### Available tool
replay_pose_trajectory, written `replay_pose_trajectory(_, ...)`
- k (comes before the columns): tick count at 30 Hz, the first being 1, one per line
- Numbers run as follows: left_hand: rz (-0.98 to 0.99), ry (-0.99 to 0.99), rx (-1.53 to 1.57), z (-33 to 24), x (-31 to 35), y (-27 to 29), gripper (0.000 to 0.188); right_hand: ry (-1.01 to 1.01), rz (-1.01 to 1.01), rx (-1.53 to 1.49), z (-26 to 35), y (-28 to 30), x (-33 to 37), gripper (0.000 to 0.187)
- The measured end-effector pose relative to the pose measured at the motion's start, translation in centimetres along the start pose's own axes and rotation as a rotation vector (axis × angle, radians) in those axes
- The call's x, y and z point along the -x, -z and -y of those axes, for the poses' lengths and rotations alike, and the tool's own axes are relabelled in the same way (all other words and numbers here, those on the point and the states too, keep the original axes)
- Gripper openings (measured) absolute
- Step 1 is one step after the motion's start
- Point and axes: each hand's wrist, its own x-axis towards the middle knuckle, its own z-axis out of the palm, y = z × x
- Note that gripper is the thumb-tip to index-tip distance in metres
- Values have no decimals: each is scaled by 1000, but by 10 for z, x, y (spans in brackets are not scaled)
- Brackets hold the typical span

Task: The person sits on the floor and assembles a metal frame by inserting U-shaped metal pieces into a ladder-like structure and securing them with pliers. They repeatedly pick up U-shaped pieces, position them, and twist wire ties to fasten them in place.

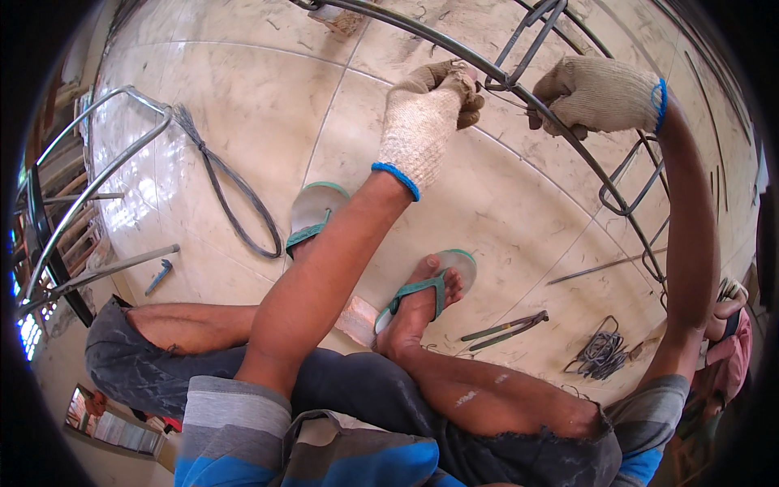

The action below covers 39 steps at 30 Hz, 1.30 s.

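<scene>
A long steel rod [430, 34] curves across the upper part of the view, with bent rectangular stirrups [531, 36] joined to it. My left hand [426, 118], in a knitted glove with a blue cuff, is closed just below the rod, left of a stirrup joint. Its fingertips are pressed together, and what they pinch is hidden. On the other side of the joint my right hand [600, 96], gloved alike, is curled over the rod. A thin wire [507, 98] runs from the joint toward its closed fingers.
Pincers [507, 329] and a coil of wire [599, 353] lie on the tiled floor [503, 203] before my right leg. A looped wire bundle [235, 195] lies at left, near a metal frame [85, 203]. A brick piece [357, 321] sits beside my foot. Another person [726, 349] is at far right.
</scene>
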Motion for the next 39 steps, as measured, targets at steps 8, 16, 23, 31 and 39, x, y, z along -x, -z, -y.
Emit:
replay_pose_trajectory(8, -115, -205, 27, 2, -7, -3, 22, 2, -180, 159, -7, -9, -3, 29)
replay_pose_trajectory(16, -56, -388, -182, 13, -19, -5, 20, -31, -264, 209, -4, -18, 6, 33)
replay_pose_trajectory(23, -184, -573, -523, 7, 1, -20, 11, 14, -368, 214, -20, -30, 25, 31)
replay_pose_trajectory(31, 49, -617, -450, 11, -18, 1, 28, 458, -906, -82, -43, -54, -18, 27)
replay_pose_trajectory(39, 126, -708, -525, 14, -25, 12, 30, 321, -1025, -401, -27, -57, -70, 29)
